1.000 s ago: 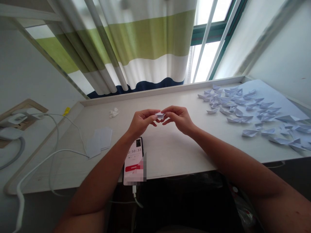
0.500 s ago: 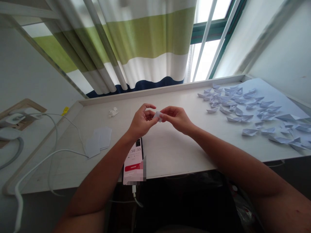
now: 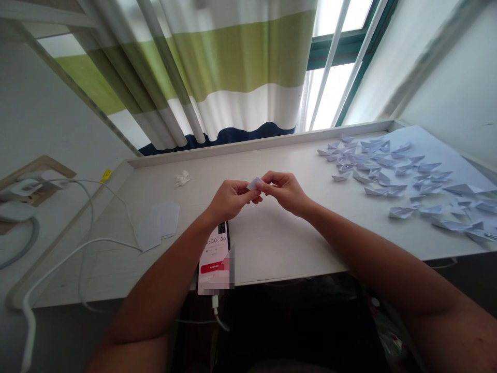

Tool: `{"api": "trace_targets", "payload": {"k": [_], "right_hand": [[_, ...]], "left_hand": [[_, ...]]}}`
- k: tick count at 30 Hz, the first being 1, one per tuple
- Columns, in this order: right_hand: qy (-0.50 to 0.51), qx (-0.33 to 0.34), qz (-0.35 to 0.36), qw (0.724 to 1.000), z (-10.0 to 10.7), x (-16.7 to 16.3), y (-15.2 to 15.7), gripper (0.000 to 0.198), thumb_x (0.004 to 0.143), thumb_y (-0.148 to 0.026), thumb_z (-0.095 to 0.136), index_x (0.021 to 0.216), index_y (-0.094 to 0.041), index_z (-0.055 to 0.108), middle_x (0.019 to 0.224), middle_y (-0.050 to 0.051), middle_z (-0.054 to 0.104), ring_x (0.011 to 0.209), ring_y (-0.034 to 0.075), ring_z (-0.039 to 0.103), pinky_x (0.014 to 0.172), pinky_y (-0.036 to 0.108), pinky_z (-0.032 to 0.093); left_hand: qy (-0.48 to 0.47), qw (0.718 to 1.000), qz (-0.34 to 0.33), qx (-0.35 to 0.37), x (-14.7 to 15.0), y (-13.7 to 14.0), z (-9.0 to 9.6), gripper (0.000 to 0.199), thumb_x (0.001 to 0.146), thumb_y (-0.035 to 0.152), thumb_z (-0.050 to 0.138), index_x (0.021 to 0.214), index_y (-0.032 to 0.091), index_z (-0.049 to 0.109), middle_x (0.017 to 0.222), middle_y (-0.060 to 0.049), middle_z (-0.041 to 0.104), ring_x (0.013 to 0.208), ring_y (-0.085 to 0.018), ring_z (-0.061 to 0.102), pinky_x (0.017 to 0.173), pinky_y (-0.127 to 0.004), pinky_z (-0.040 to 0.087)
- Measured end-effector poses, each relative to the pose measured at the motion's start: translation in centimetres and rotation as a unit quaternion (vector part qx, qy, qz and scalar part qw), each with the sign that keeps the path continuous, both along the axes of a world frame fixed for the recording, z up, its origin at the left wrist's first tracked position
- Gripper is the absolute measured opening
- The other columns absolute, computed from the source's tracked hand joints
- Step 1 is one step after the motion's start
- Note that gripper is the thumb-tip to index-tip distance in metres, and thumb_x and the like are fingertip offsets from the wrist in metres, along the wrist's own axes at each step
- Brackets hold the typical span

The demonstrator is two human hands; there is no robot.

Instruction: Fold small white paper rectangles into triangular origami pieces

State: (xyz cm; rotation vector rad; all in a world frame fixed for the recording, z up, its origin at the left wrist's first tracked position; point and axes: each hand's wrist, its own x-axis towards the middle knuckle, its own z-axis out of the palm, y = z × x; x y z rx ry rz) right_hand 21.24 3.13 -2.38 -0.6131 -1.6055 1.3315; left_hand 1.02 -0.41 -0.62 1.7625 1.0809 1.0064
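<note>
Between my two hands, above the middle of the desk, is a small folded piece of white paper (image 3: pixel 254 183). My left hand (image 3: pixel 230 199) pinches it from the left, thumb on the near side and fingers behind. My right hand (image 3: pixel 285 190) grips its right edge between thumb and fingertips. Much of the paper is covered by fingers, so its full shape is hidden. Off to the right lie several folded paper boats (image 3: pixel 382 166), spread in a loose group. A few flat sheets of white paper (image 3: pixel 165 220) rest to the left of my left forearm.
A phone (image 3: pixel 213 264) with a charging cable (image 3: pixel 215 305) lies at the desk's front edge, partly under my left forearm. Crumpled tissue (image 3: pixel 181 178) sits at the back left. White cables (image 3: pixel 83 254) run from a power outlet (image 3: pixel 33 186). A curtain (image 3: pixel 233 62) hangs behind the desk (image 3: pixel 279 248).
My left fingers, raised and spread before, have curled in behind the paper. The folded paper has turned slightly in my grip. My right hand has barely moved.
</note>
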Motion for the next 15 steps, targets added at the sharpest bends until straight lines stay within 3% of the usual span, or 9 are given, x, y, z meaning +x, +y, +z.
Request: {"api": "trace_targets", "payload": {"k": [4,7,11,15], "right_hand": [[-0.022,0.032,-0.012,0.999,0.1,0.2,-0.2,0.041,0.081,-0.059,0.091,0.084,-0.02,0.077,0.083,0.004,0.076,0.077,0.02,0.072,0.071,0.036,0.059],[-0.014,0.037,0.004,0.999,0.4,0.3,-0.5,0.043,0.084,-0.059,0.087,0.072,-0.021,0.07,0.074,0.002,0.071,0.071,0.019,0.07,0.068,0.035,0.058],[-0.023,0.049,0.033,0.998,0.8,0.5,-0.8,0.051,0.095,-0.065,0.074,0.071,-0.021,0.064,0.068,0.001,0.067,0.065,0.017,0.064,0.065,0.032,0.054],[-0.068,0.119,-0.03,0.99,0.7,0.5,-0.5,0.058,0.097,-0.069,0.07,0.069,-0.02,0.059,0.066,0.0,0.062,0.063,0.014,0.054,0.06,0.029,0.043]], "left_hand": [[0.038,0.999,-0.007,0.007,0.0,-0.4,0.6,0.036,0.092,0.052,0.082,0.081,0.018,0.083,0.082,-0.01,0.084,0.078,-0.023,0.079,0.075,-0.034,0.059],[0.065,0.997,-0.048,0.0,0.0,-0.6,1.1,0.031,0.093,0.048,0.081,0.083,0.018,0.084,0.081,-0.009,0.084,0.077,-0.022,0.077,0.072,-0.032,0.056],[0.058,0.993,-0.099,-0.018,-0.1,-0.8,1.6,0.029,0.095,0.044,0.079,0.085,0.017,0.084,0.083,-0.009,0.083,0.072,-0.018,0.071,0.068,-0.03,0.051],[0.067,0.994,-0.079,-0.027,-0.2,-0.8,1.7,0.032,0.092,0.045,0.081,0.078,0.016,0.081,0.075,-0.007,0.08,0.061,-0.013,0.061,0.061,-0.028,0.043]]}}
